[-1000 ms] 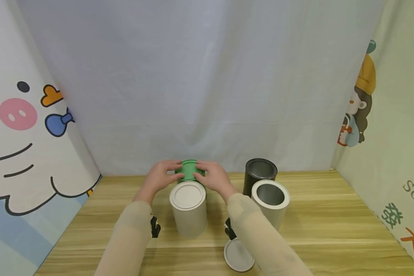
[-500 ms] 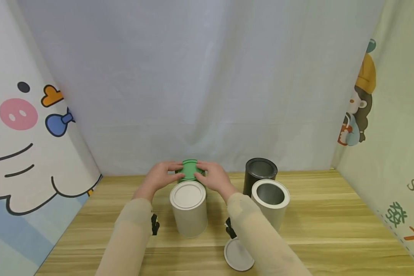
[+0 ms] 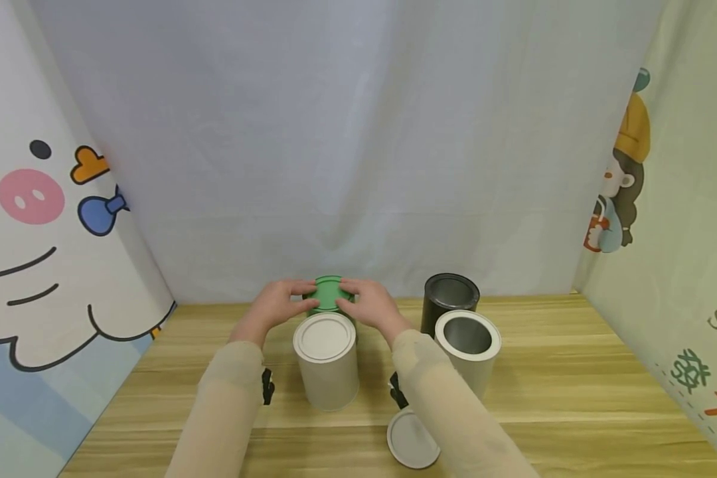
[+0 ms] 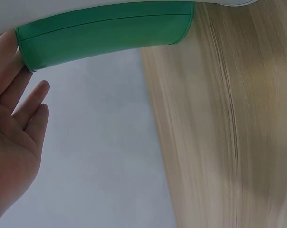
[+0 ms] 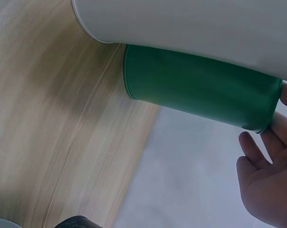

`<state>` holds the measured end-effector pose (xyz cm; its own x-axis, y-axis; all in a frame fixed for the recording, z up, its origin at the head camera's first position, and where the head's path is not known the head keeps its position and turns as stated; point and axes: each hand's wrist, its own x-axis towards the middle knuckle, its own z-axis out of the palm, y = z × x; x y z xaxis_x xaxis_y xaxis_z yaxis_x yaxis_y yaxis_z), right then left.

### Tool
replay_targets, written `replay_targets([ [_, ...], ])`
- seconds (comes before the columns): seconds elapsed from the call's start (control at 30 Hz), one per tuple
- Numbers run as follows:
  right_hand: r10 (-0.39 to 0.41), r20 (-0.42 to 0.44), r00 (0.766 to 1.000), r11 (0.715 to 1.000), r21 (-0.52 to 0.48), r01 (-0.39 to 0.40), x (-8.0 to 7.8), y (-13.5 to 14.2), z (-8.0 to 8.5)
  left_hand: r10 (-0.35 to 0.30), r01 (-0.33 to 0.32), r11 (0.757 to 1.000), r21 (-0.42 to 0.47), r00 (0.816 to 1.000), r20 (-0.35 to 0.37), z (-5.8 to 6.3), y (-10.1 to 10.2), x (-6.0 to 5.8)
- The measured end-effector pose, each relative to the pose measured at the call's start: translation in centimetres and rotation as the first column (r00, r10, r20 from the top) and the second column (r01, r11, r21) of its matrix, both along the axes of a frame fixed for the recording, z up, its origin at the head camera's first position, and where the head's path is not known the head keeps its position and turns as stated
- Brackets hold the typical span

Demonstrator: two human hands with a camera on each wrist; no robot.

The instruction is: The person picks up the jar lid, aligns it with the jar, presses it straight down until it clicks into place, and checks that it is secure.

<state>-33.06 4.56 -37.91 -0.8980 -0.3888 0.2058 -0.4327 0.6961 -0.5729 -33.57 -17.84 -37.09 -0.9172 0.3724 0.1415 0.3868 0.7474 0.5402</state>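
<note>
Behind a white can stands a green can (image 5: 205,90), its green lid (image 3: 328,292) on top. My left hand (image 3: 277,303) touches the lid from the left, thumb and forefinger reaching onto it with little bend. My right hand (image 3: 370,305) mirrors it from the right. The left wrist view has fingers (image 4: 21,78) at the green can's top rim, the outer ones hanging free. On the other side, fingers (image 5: 277,134) lie at the same rim. The closed white can (image 3: 325,358) hides much of the green can in the head view.
An open white can (image 3: 480,368) stands to the right, partly behind my right sleeve, with a black can (image 3: 433,315) behind it. A loose grey-white lid (image 3: 412,438) lies on the wooden table (image 3: 573,385) near the right forearm. A pale curtain (image 3: 358,146) hangs at the back.
</note>
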Motion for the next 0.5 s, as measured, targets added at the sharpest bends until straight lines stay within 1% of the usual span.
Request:
replay_targets([
  [0.2,-0.01,0.051,0.999,0.999,-0.049,0.012,-0.18,-0.07,-0.21,0.021,-0.022,1.0,0.017,0.999,0.043,0.2,0.14,0.05],
  [0.5,-0.054,0.137,0.989,0.987,-0.144,0.074,-0.17,-0.28,0.12,0.018,-0.019,1.0,0.014,0.998,0.052,0.44,0.23,-0.09],
])
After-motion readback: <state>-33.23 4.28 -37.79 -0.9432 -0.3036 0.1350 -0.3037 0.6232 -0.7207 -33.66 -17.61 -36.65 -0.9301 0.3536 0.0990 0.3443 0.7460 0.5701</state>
